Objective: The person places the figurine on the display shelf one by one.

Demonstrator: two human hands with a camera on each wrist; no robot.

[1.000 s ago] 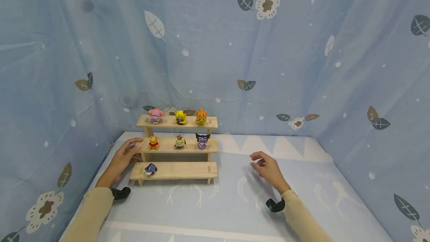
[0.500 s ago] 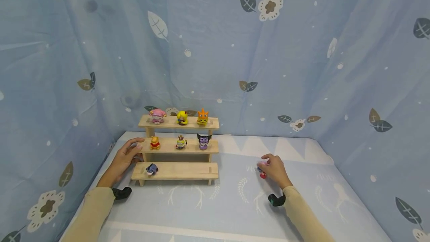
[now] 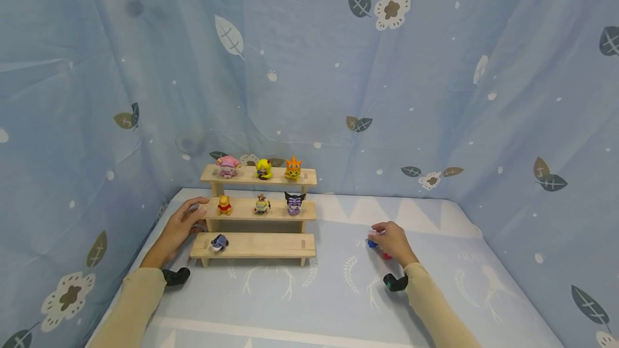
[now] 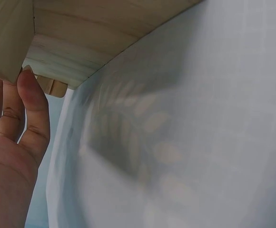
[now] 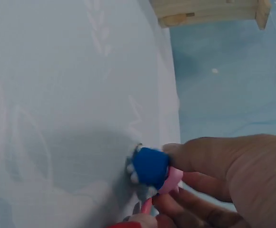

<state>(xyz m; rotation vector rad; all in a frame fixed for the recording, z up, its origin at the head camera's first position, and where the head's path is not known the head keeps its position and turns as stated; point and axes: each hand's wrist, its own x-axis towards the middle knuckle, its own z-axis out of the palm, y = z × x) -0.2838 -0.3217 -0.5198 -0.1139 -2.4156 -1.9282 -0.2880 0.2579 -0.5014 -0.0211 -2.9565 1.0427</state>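
Note:
My left hand (image 3: pixel 180 228) holds the left end of the three-tier wooden display stand (image 3: pixel 261 251); in the left wrist view its fingers curl at a board's edge. On the table to the right, my right hand (image 3: pixel 394 241) pinches a small blue and pink figurine (image 5: pixel 150 166) between thumb and fingers. Its lower side is close over the cloth, and the fingers hide part of it. Right beside it, a second figurine with red on it (image 3: pixel 387 256) shows below the right fingers, mostly covered by the hand.
The top shelf bears a pink figurine (image 3: pixel 228 166), a yellow-haired one (image 3: pixel 263 169) and an orange one (image 3: pixel 293 168). A Winnie the Pooh (image 3: pixel 224 205), a crowned figurine (image 3: pixel 261 204) and a purple-black one (image 3: pixel 294 204) stand mid-shelf. Eeyore (image 3: pixel 220 243) sits below. A curtain (image 3: pixel 309 69) hangs behind.
My right hand has moved down and slightly right onto the figurines; the blue one now shows at its fingertips and the red one farther under the hand. The left hand stays at the stand.

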